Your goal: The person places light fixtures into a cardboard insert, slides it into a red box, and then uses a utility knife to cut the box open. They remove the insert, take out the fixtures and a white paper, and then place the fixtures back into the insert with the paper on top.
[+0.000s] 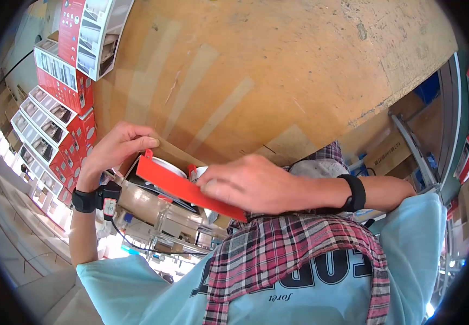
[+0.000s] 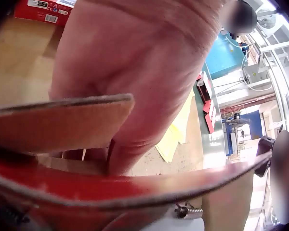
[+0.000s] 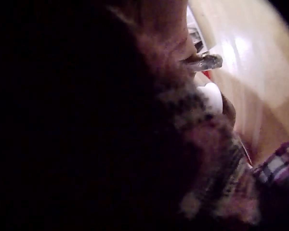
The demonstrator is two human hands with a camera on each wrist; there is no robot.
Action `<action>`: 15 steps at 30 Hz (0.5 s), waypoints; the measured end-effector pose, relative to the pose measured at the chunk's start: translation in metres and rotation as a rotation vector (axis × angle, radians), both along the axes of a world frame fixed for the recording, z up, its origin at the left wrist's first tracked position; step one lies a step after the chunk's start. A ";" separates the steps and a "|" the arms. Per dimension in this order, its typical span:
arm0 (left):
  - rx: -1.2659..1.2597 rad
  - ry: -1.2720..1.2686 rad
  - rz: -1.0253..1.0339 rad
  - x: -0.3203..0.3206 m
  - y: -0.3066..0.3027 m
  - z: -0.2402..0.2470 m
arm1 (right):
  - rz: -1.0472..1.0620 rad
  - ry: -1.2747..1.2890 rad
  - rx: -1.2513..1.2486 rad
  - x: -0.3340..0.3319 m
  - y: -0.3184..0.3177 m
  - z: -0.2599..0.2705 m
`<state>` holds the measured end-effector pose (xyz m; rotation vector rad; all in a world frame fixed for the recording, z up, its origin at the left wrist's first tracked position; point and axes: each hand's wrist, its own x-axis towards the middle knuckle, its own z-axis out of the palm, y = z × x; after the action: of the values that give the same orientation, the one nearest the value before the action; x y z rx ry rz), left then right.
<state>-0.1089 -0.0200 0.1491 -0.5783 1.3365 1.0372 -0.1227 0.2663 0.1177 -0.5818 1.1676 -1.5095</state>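
Note:
At the near edge of the wooden table is an opened cardboard box with a long red flap raised on the side toward me. My left hand grips the box's far left corner, thumb along the top of a side flap. My right hand, blurred, reaches over the box, its fingers bent down at the red flap's upper edge; I cannot tell whether they pinch anything. White round parts show inside the box, partly hidden by the flap. A ribbed metal piece shows below the flap in the left wrist view.
Red and white printed boxes are stacked along the left side of the table. Clear plastic bins stand below the near edge. A metal frame and a brown carton are at the right.

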 end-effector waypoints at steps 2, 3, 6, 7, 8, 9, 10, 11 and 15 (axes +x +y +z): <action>0.010 0.023 -0.021 0.001 -0.002 -0.004 | 0.062 -0.048 0.177 0.000 0.002 -0.011; 0.006 0.052 -0.034 0.004 -0.004 -0.007 | 0.056 -0.049 0.242 0.004 0.004 -0.015; 0.028 0.119 -0.045 0.006 -0.004 -0.012 | -0.014 0.086 0.340 0.014 0.007 -0.021; 0.043 0.135 -0.046 0.006 -0.003 -0.013 | -0.012 0.153 0.363 0.011 0.007 -0.021; 0.023 0.108 -0.049 0.005 -0.002 -0.015 | -0.010 0.224 0.385 0.008 0.008 -0.023; 0.006 0.080 -0.052 0.004 0.000 -0.017 | 0.012 0.241 0.390 0.009 0.009 -0.023; -0.007 0.048 -0.054 0.005 0.002 -0.019 | 0.035 0.254 0.400 0.013 0.009 -0.021; -0.013 0.084 -0.030 0.007 0.004 -0.023 | 0.059 0.264 0.411 0.016 0.010 -0.020; -0.043 0.191 0.000 0.015 0.003 -0.039 | 0.031 0.381 0.466 0.019 0.007 -0.025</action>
<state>-0.0944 -0.0172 0.1104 -0.5212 1.5285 1.0874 -0.1035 0.2730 0.0932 -0.5739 1.7320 -1.0674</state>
